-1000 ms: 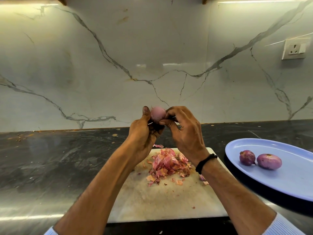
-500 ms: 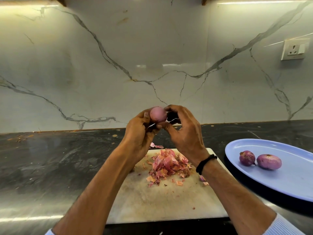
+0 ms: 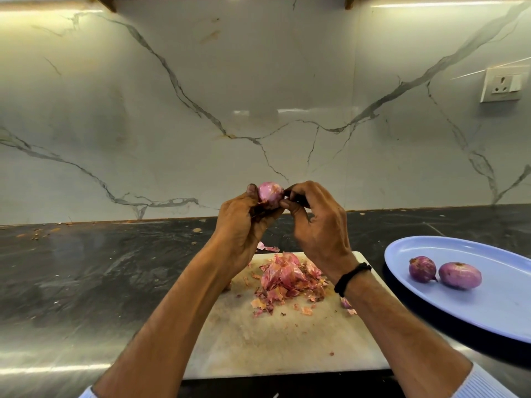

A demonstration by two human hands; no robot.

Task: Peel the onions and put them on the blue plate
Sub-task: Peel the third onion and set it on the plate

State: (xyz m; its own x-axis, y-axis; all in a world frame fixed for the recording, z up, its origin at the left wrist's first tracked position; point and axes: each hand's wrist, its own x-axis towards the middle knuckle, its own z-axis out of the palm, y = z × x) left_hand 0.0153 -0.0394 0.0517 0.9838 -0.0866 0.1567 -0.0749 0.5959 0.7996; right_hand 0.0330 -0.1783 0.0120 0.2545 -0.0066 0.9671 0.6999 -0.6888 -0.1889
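A small pink onion (image 3: 270, 193), mostly peeled, is held up above the worktop in front of the marble wall. My left hand (image 3: 241, 228) grips it from the left and below, thumb up along its side. My right hand (image 3: 316, 225) is curled round a dark knife handle (image 3: 296, 195), and its fingertips meet the onion's right side. The blade is hidden. The blue plate (image 3: 431, 245) lies at the right with two peeled onions, a rounder one (image 3: 421, 269) and a longer one (image 3: 459, 274), side by side.
A white cutting board (image 3: 273, 346) lies under my arms with a heap of pink onion skins (image 3: 287, 280) on its far half. The dark stone counter (image 3: 100, 268) runs left and right. A wall socket (image 3: 502, 84) sits high on the right.
The onion has turned slightly in my left hand and its thumb has shifted along the side. Both hands stay at the same height above the board.
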